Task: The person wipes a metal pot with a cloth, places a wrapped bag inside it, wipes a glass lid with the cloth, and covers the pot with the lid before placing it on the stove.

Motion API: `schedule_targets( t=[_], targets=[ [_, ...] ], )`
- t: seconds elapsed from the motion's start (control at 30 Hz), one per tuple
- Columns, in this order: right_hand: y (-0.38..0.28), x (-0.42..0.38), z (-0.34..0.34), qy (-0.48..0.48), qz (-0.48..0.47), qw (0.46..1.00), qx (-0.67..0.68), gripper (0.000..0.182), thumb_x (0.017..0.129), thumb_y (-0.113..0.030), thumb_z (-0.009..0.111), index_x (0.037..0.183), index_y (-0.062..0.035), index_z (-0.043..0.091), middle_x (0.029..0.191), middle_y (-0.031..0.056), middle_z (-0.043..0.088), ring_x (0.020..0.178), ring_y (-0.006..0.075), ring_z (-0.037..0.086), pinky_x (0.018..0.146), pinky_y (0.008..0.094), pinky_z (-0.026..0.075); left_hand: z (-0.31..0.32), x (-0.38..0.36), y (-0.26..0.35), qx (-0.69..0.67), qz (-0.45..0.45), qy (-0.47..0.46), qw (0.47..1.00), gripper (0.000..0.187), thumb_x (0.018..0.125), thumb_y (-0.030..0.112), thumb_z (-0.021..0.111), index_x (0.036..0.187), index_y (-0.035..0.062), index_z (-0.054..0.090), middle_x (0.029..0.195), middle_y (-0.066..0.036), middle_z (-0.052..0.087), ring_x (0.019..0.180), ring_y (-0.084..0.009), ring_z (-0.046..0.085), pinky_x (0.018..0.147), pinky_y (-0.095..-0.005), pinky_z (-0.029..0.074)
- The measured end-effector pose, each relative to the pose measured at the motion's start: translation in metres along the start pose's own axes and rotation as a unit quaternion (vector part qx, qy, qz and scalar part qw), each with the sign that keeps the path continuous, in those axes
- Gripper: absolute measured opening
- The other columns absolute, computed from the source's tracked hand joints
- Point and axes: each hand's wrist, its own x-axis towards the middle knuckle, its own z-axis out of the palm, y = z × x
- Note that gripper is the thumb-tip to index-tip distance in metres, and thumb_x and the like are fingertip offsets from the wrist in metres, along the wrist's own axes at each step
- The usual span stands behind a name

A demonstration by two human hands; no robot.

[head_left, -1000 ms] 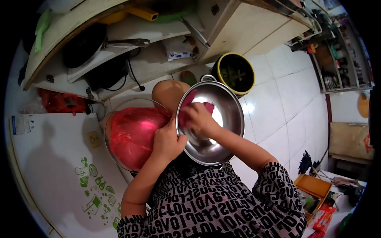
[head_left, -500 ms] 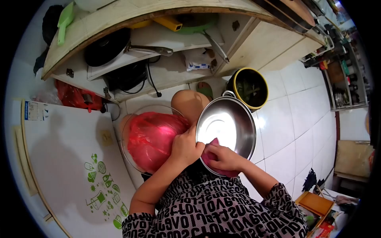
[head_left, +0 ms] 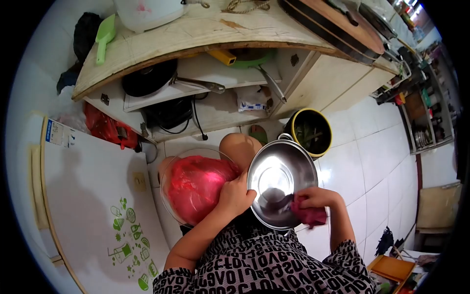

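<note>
A shiny stainless steel pot (head_left: 267,171) with a loop handle is tilted over my lap, its open mouth facing up. My left hand (head_left: 236,195) is closed on its left rim, thumb over the edge. My right hand (head_left: 317,197) is closed on a crumpled dark pink cloth (head_left: 312,215), which lies over the pot's right rim, partly inside. To the left of the pot is a red plastic bag (head_left: 196,183) within a thin round clear rim, against my left wrist. What is inside the bag cannot be made out.
An open cabinet ahead holds a black frying pan (head_left: 147,81) and a green pan (head_left: 252,59). Beyond the pot stands a yellow-rimmed bin (head_left: 313,132) on the white tiled floor (head_left: 352,171). A white refrigerator (head_left: 93,171) is at my left. Cutting boards (head_left: 333,29) lie on the countertop.
My right hand has carried the cloth from the pot's near left inner side to its right rim. My left hand keeps hold of the rim. The view has tilted up a little.
</note>
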Motion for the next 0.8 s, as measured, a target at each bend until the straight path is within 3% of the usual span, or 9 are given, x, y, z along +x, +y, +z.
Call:
schedule_targets(
  t=[0.07,0.13,0.27,0.33,0.4,0.47,0.57,0.7,0.8],
  targets=[
    [-0.004,-0.036,-0.005,0.044,-0.094,0.988,0.116,0.034,0.076,-0.018,0.064,0.106,-0.0030,0.064,0.095,0.0103,0.067,0.087,0.0210,0.063,0.080,0.0317,0.050,-0.003,0.001,0.003,-0.009,-0.009,-0.004,1.000,0.063,0.074,0.014,0.056,0.136,0.0025,0.045,0.091,-0.029,0.065,0.080,-0.0462,0.064,0.074,-0.0528,0.053],
    [-0.007,-0.059,-0.003,0.197,-0.121,0.883,0.409,0.031,0.072,-0.016,0.065,0.098,0.0002,0.061,0.097,0.0077,0.064,0.087,0.0178,0.061,0.082,0.0294,0.050,-0.003,0.003,0.004,-0.020,-0.021,-0.002,1.000,0.062,0.076,0.015,0.056,0.137,0.0039,0.046,0.089,-0.027,0.065,0.080,-0.0434,0.065,0.072,-0.0508,0.052],
    [0.001,-0.041,0.003,0.285,-0.242,0.838,0.398,0.033,0.069,-0.014,0.066,0.100,-0.0023,0.061,0.095,0.0059,0.061,0.086,0.0130,0.059,0.075,0.0264,0.049,-0.012,0.006,0.013,-0.047,-0.043,-0.024,0.998,0.058,0.078,0.014,0.055,0.135,0.0024,0.047,0.087,-0.028,0.064,0.078,-0.0425,0.065,0.070,-0.0478,0.051],
    [-0.012,-0.028,0.007,0.335,-0.357,0.733,0.472,0.035,0.070,-0.020,0.067,0.099,-0.0032,0.058,0.105,0.0113,0.063,0.092,0.0178,0.062,0.078,0.0278,0.051,-0.013,0.006,0.013,-0.045,-0.035,-0.004,0.998,0.060,0.078,0.012,0.055,0.138,0.0044,0.046,0.087,-0.028,0.064,0.079,-0.0424,0.065,0.070,-0.0464,0.052],
    [-0.027,-0.027,-0.003,0.328,-0.439,0.662,0.512,0.039,0.075,-0.029,0.063,0.102,-0.0031,0.049,0.126,0.0313,0.056,0.109,0.0359,0.062,0.097,0.0426,0.050,-0.019,0.004,0.015,-0.046,-0.043,0.014,0.998,0.061,0.079,0.013,0.055,0.137,-0.0007,0.045,0.089,-0.030,0.064,0.082,-0.0449,0.064,0.074,-0.0498,0.052],
    [-0.045,-0.035,-0.012,0.360,-0.463,0.596,0.548,0.040,0.076,-0.031,0.062,0.102,-0.0036,0.048,0.127,0.0319,0.055,0.108,0.0378,0.062,0.097,0.0463,0.050,-0.027,0.004,0.015,-0.035,-0.040,0.025,0.998,0.063,0.079,0.013,0.055,0.139,-0.0010,0.044,0.090,-0.029,0.064,0.083,-0.0437,0.065,0.074,-0.0481,0.052],
    [-0.032,-0.040,-0.037,0.415,-0.488,0.618,0.456,0.048,0.083,-0.041,0.059,0.108,-0.0018,0.048,0.126,0.0313,0.055,0.107,0.0367,0.062,0.089,0.0444,0.055,-0.055,0.006,0.033,-0.043,-0.086,0.046,0.994,0.064,0.078,0.014,0.056,0.140,0.0022,0.045,0.091,-0.030,0.064,0.084,-0.0433,0.065,0.074,-0.0475,0.051],
    [-0.068,-0.049,-0.082,0.469,-0.482,0.622,0.401,0.042,0.083,-0.032,0.059,0.111,-0.0024,0.051,0.117,0.0196,0.061,0.103,0.0260,0.062,0.087,0.0341,0.053,-0.088,0.013,0.019,-0.084,-0.052,0.137,0.986,0.060,0.078,0.010,0.055,0.138,0.0055,0.050,0.062,-0.020,0.055,0.051,-0.0201,0.056,0.057,-0.0313,0.048],
    [-0.103,-0.040,-0.128,0.496,-0.492,0.607,0.379,0.036,0.090,-0.025,0.054,0.120,-0.0034,0.053,0.112,0.0105,0.062,0.099,0.0191,0.062,0.082,0.0292,0.052,-0.125,0.011,0.027,-0.261,-0.065,0.155,0.951,0.056,0.079,-0.003,0.048,0.135,0.0017,0.054,0.089,-0.008,0.068,0.075,-0.0068,0.057,0.069,-0.0229,0.047]
  ],
)
